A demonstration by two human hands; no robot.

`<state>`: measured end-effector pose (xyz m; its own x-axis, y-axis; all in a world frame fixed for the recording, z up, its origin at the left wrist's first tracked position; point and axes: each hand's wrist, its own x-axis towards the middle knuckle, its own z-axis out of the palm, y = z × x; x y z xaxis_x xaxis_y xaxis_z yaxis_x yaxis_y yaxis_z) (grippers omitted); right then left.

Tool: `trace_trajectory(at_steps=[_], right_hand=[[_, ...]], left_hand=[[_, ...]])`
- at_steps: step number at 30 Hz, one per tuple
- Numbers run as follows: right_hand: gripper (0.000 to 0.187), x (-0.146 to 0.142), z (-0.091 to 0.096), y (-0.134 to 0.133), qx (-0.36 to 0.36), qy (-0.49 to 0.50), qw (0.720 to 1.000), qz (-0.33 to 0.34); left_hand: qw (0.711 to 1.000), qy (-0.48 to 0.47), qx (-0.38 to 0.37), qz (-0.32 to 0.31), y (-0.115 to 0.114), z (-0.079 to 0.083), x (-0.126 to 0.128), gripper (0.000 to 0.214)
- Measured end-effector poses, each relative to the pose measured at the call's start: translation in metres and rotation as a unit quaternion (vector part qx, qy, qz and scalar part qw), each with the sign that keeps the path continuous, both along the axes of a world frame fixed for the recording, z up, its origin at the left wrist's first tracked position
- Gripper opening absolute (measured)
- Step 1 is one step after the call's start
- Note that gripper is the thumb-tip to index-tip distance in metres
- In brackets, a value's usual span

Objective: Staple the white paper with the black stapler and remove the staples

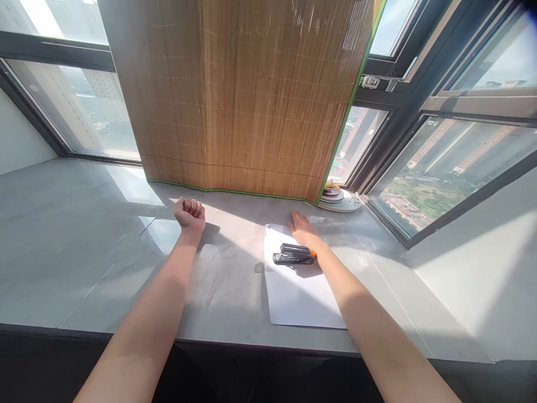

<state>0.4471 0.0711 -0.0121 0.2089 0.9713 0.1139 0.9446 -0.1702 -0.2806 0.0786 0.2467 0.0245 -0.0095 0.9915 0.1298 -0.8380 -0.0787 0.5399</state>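
Note:
A white sheet of paper (pixel 300 296) lies on the grey stone window ledge (pixel 75 246). A black stapler with an orange tip (pixel 293 254) rests across the upper part of the sheet. My right hand (pixel 302 228) lies flat on the top edge of the paper, fingers stretched out, just beyond the stapler and touching nothing else. My left hand (pixel 190 212) is curled into a fist, palm up, resting on the bare ledge to the left of the paper. Nothing shows inside the fist.
A bamboo blind with a green hem (pixel 243 101) hangs down to the ledge behind both hands. A small stack of plates (pixel 338 197) sits at the blind's right corner. Dark window frames (pixel 403 145) enclose the ledge on the right.

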Motion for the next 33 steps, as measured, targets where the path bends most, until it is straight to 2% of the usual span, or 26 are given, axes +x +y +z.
trace_trajectory(at_steps=[8, 13, 18, 22, 33], right_hand=[[0.052, -0.13, 0.009, 0.065, 0.029, 0.035, 0.995, 0.089], [0.054, -0.184, 0.007, 0.092, 0.034, 0.047, 0.989, 0.133], [0.057, -0.196, 0.004, 0.101, 0.029, 0.052, 0.989, 0.134], [0.063, -0.194, 0.005, 0.097, 0.06, 0.037, 0.99, 0.126], [0.061, -0.177, 0.002, 0.08, 0.066, 0.054, 0.996, 0.04]], left_hand=[[1.0, 0.016, -0.022, -0.01, 0.002, -0.006, 0.006, 0.057], [0.998, 0.021, -0.058, 0.006, 0.007, -0.011, 0.003, 0.056], [0.998, 0.015, -0.064, 0.021, 0.009, -0.011, 0.003, 0.056], [0.998, 0.016, -0.061, 0.019, 0.008, -0.011, 0.002, 0.055], [0.999, 0.032, -0.036, 0.01, 0.007, -0.012, 0.004, 0.054]])
